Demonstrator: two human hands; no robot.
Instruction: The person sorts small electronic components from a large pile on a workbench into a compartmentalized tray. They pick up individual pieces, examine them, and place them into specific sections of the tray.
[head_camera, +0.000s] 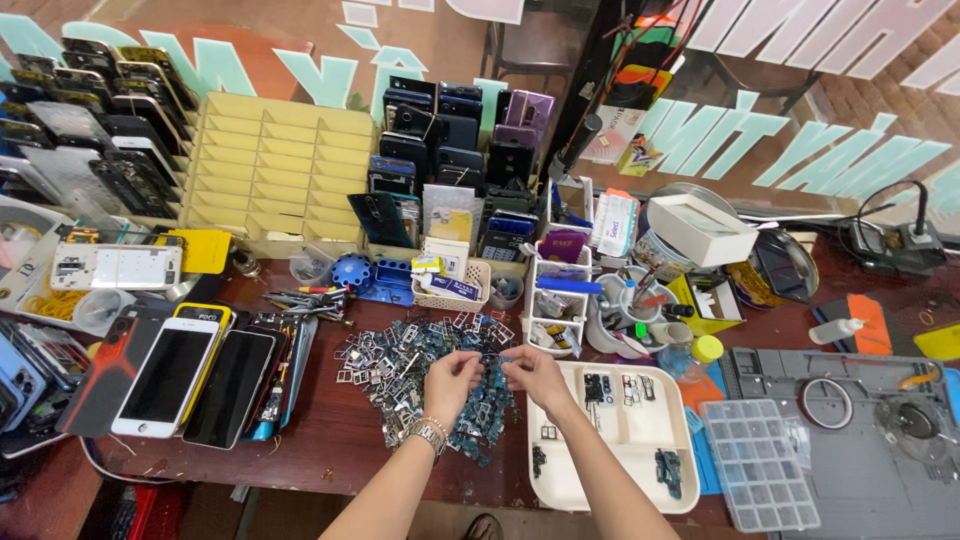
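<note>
- Head view: your left hand (452, 380) and right hand (532, 372) pinch one tiny part (492, 360) together.
- Both hover over the pile of small phone parts (400, 365), beside the white tray (560, 480).

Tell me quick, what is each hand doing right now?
Left hand: fingers pinched on a tiny part over the pile of small phone parts; too small to identify.
Right hand: fingers pinched close on the same spot; what it holds cannot be told.
</note>
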